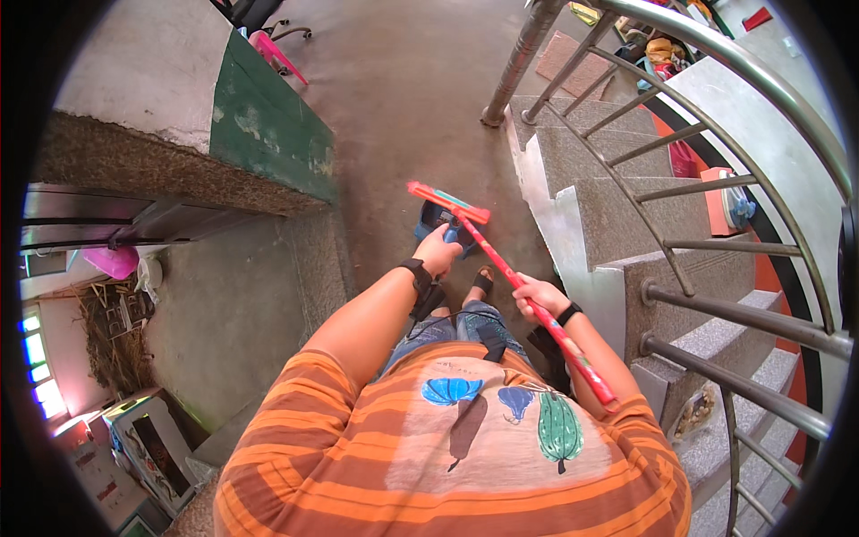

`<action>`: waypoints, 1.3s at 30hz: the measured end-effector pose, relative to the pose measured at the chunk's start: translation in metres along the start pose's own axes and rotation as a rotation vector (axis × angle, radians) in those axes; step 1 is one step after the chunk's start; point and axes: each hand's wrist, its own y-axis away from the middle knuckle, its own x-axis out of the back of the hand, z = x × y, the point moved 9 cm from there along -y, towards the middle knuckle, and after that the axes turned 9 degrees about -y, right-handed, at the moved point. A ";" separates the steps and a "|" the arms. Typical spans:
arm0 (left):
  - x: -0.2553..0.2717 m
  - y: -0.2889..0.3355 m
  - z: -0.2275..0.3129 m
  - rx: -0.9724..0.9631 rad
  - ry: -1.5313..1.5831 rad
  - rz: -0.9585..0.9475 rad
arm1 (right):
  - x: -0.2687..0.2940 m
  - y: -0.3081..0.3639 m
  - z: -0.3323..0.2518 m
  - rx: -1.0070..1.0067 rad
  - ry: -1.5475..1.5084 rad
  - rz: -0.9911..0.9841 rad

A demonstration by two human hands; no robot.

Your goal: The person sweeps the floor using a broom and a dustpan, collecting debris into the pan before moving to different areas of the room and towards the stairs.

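My right hand (540, 297) is wrapped round the red stick of a broom (497, 259), whose end runs back beside my right forearm. The broom's wide red head, with a teal strip along it, is held crosswise in front of me and covers part of a blue dustpan (432, 217). My left hand (436, 252) is closed on the dustpan's upright blue handle, just behind the broom head. The dustpan has a dark inside and appears to be near the floor; its contents cannot be made out. Both wrists carry black bands.
On the right rise grey stone stairs (626, 210) with a metal railing (667, 242). A green and white wall end (268, 125) juts in at left, beside a raised concrete ledge (313, 259). Farther off are a pink chair (276, 54) and a bag (683, 159) on the steps.
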 end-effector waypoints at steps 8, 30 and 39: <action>-0.009 0.024 0.000 -0.030 -0.061 -0.095 | 0.030 0.017 0.002 0.105 0.068 0.100; -0.063 0.011 0.000 0.021 -0.179 -0.109 | 0.053 0.012 0.011 0.179 0.049 0.128; -0.053 0.017 -0.004 0.036 -0.127 -0.148 | 0.034 0.032 0.031 0.060 -0.306 -0.084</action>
